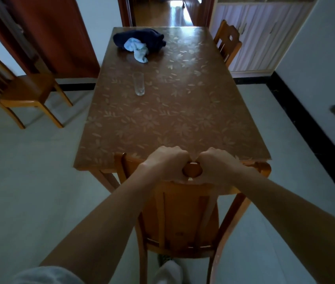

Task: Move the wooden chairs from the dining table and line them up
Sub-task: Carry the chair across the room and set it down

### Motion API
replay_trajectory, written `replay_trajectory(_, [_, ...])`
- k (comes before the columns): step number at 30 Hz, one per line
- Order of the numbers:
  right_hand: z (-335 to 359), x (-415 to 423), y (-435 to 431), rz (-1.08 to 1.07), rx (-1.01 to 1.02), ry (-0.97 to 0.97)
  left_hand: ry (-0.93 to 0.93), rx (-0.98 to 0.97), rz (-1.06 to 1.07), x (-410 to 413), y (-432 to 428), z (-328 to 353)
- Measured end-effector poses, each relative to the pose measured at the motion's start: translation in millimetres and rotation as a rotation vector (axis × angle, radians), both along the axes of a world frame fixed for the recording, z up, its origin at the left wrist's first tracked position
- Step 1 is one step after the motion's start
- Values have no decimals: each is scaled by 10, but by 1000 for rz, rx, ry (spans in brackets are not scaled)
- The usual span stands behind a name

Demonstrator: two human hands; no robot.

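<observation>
A wooden chair (185,214) stands at the near end of the dining table (172,119), its back toward me. My left hand (167,163) and my right hand (216,167) grip the top rail of its backrest side by side, fingers wrapped over the front. A second wooden chair (227,43) is tucked in at the table's far right side; only its backrest shows. A third wooden chair (19,91) stands apart on the floor at the left, away from the table.
On the table stand an empty glass (139,84) and a dark blue cloth with a light blue one (140,43). A doorway (162,11) opens beyond the table. Pale floor (29,171) runs along both sides. A wall with black skirting (309,128) is on the right.
</observation>
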State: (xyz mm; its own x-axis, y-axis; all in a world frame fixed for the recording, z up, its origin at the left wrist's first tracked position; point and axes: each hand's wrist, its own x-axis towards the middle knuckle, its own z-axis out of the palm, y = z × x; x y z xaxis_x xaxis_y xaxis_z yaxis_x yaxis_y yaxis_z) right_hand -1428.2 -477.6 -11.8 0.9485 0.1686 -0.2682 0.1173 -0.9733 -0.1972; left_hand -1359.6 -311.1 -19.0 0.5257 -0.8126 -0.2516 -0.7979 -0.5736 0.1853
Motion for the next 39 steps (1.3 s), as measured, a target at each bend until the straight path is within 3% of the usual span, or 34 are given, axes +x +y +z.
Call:
replay_trajectory(14, [342,-1568,861,143,23,-70,-44,-49,72,-1660,939,302])
replay_trajectory(30, [593,-1675,3027,423,-103,-59,-6,-156,377,-2394,3222,519])
replay_trajectory(39, [481,-1350,4029,591,-60,-51,33,-63,553,-2311,4177,472])
